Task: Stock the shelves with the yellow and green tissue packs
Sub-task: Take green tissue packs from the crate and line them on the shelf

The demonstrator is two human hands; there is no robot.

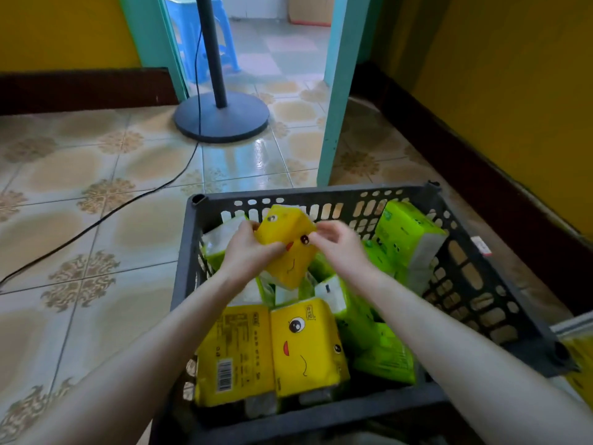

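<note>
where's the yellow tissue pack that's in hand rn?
Head view, centre: the yellow plastic-wrapped tissue pack with a cartoon face is held tilted between the left hand and right hand, above the far half of the dark grey slotted plastic crate.

A yellow plastic-wrapped tissue pack (288, 232) above a dark slotted plastic crate (321, 193) on tiled floor (96, 239); black round-based stand (221, 120) behind it.

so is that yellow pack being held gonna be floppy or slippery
Likely light and soft: the left hand and right hand hold the yellow pack up by its edges alone. Its glossy film wrap may be slippery.
</note>
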